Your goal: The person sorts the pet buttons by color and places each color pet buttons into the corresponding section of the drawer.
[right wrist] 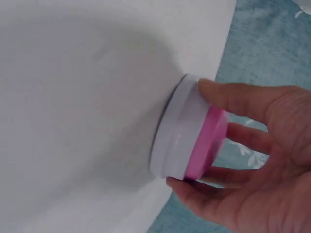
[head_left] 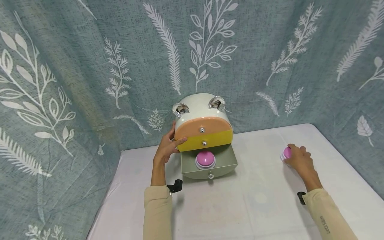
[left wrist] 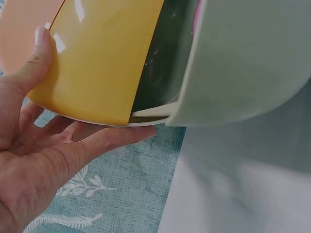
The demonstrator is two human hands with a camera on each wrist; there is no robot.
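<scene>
A small round-topped drawer box (head_left: 198, 103) with two silver ears stands at the back of the table. Its orange top drawer (head_left: 190, 128) and yellow middle drawer (head_left: 192, 144) are closed; the green bottom drawer (head_left: 226, 156) is pulled out. Inside that drawer sits a pink push button (head_left: 205, 158) on a white base. My left hand (head_left: 166, 146) grips the box's left side, thumb (left wrist: 39, 58) on its front and fingers along the side. Far to the right, my right hand (head_left: 301, 158) holds a second pink-and-white push button (right wrist: 189, 131) by its rim, at the table surface.
A white cloth covers the table (head_left: 255, 200). Behind and at both sides hangs a blue-green curtain (head_left: 144, 66) with white leaf prints, close behind the drawer box. Black wrist mounts (head_left: 177, 186) show beside both sleeves.
</scene>
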